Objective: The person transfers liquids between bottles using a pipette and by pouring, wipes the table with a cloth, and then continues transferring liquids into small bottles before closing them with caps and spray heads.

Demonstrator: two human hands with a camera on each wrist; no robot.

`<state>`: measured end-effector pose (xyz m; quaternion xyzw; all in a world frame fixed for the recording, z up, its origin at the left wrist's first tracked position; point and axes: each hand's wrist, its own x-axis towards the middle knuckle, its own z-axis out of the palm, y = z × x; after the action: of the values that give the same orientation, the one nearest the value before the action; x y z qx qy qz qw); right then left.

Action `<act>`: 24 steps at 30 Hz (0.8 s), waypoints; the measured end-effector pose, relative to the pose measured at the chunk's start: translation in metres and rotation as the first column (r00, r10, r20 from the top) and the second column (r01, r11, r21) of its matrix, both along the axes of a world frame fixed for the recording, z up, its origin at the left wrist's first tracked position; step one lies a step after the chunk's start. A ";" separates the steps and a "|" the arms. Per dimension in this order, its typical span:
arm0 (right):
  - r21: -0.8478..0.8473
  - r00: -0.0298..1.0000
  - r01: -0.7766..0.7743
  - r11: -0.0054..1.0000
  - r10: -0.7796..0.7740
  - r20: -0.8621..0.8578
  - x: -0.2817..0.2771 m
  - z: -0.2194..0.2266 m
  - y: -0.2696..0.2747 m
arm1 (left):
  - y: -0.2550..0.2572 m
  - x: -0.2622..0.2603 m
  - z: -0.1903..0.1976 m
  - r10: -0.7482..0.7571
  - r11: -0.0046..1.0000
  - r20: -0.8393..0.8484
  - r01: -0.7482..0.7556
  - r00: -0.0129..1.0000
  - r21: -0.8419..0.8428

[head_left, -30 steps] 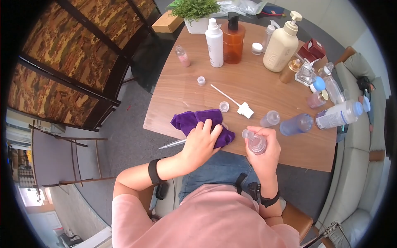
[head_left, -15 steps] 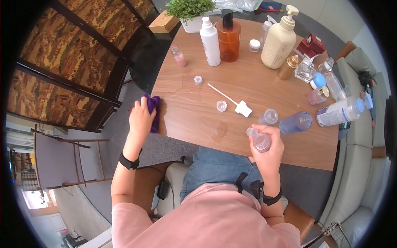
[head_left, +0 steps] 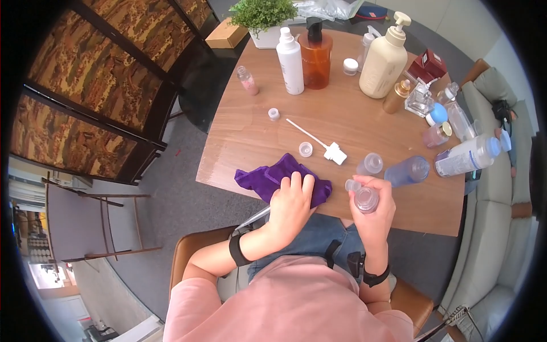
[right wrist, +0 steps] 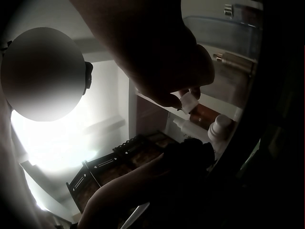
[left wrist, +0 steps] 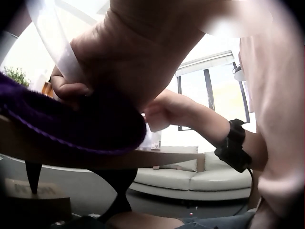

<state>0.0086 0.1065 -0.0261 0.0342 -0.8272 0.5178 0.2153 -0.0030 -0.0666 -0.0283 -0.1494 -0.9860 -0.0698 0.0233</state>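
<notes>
Along the table's front edge, my left hand [head_left: 292, 208] grips the purple cloth [head_left: 259, 179], with its fingers over the top and its thumb hidden. In the left wrist view the cloth [left wrist: 71, 124] bulges under the left hand [left wrist: 119, 57]. To the right, my right hand [head_left: 373, 219] holds a small clear bottle [head_left: 366, 199], seen from above, with a small translucent piece [head_left: 352, 185] beside its mouth. The right wrist view is dark; a pale piece [right wrist: 189, 102] shows at the fingertips of the right hand [right wrist: 157, 52].
A cap [head_left: 305, 149], a white spray head [head_left: 335, 153] with its tube and a clear cup [head_left: 373, 163] lie close beyond the hands. A blue bottle [head_left: 407, 171] stands at right. Several bottles, including a cream pump bottle [head_left: 383, 65], line the far and right sides.
My left hand and the cloth swept to the table's left edge, then came back right to the front edge. My right hand, still holding the bottle, has shifted slightly right.
</notes>
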 end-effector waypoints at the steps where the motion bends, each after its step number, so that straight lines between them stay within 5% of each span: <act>1: 0.003 1.000 0.000 1.000 0.000 -0.001 0.001 0.000 0.001 | 0.000 -0.004 -0.003 -0.004 1.000 -0.046 0.003 0.999 -0.017; 6: -0.022 0.999 0.033 0.999 -0.033 0.009 0.002 -0.003 0.005 | -0.035 -0.039 0.000 0.182 0.981 -0.049 -0.185 0.982 -0.064; 13: 0.002 1.000 0.013 1.000 -0.013 0.001 -0.003 -0.002 0.000 | -0.105 -0.113 -0.014 0.121 0.989 -0.194 -0.135 0.974 -0.062; 24: 0.000 1.000 -0.003 1.000 0.003 -0.009 -0.004 -0.005 -0.001 | -0.162 -0.178 -0.023 0.266 0.947 -0.246 -0.300 0.932 -0.116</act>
<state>0.0042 0.1060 -0.0316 0.0376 -0.8263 0.5178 0.2184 -0.1809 -0.2289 -0.0518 -0.0137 -0.9905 0.0268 0.1343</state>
